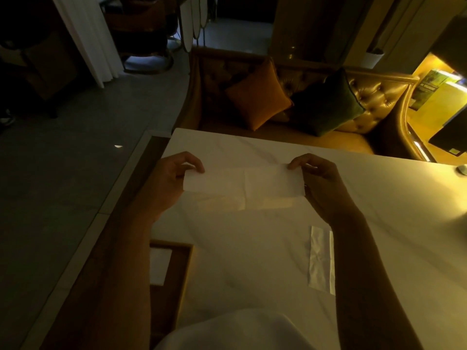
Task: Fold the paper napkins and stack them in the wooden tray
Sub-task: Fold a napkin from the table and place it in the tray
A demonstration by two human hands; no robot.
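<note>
A white paper napkin (243,182), folded into a long strip with a crease down its middle, is held stretched just above the white marble table (252,248). My left hand (177,178) pinches its left end and my right hand (318,180) pinches its right end. The wooden tray (183,263) lies at the table's near left edge, partly hidden by my left forearm, with a white folded napkin (159,266) inside it. A napkin packet in clear wrap (321,258) lies on the table under my right forearm.
Beyond the table's far edge stands a tufted golden sofa (366,97) with an orange cushion (257,97) and a dark green cushion (328,102). The floor drops away to the left of the table. A small round object (462,170) sits at the table's right edge.
</note>
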